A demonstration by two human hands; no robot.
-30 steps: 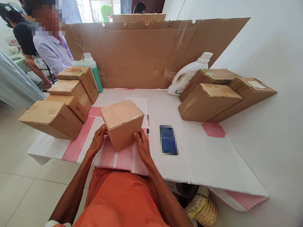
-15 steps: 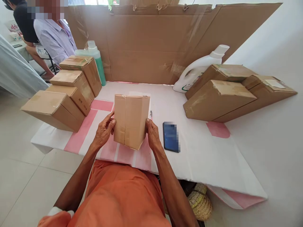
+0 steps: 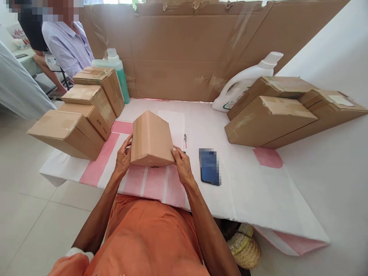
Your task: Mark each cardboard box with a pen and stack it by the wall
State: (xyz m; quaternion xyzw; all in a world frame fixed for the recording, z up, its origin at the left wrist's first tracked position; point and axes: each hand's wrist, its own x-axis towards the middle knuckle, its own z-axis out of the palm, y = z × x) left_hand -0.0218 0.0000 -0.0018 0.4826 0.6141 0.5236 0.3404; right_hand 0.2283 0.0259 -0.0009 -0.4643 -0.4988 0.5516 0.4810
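A brown cardboard box (image 3: 152,140) is held between my two hands over the near part of the table, tilted so that an edge runs up its middle. My left hand (image 3: 123,158) presses against its left side, fingers partly hidden behind it. On the lower right corner rests the thumb of my right hand (image 3: 182,165), whose other fingers go out of sight beneath. A pen (image 3: 185,142) lies on the tablecloth just right of the box. Further right is a dark phone (image 3: 210,168), lying flat.
Several cardboard boxes (image 3: 67,126) stand in a row at the left. More boxes (image 3: 273,119) are at the right, before a white jug (image 3: 244,82). A green bottle (image 3: 123,82) stands at the back left, near a large cardboard panel (image 3: 178,53). Two people sit beyond.
The box has been turned and tipped in my hands, so other faces and an edge now show. It has shifted slightly left, and more of the pen is visible.
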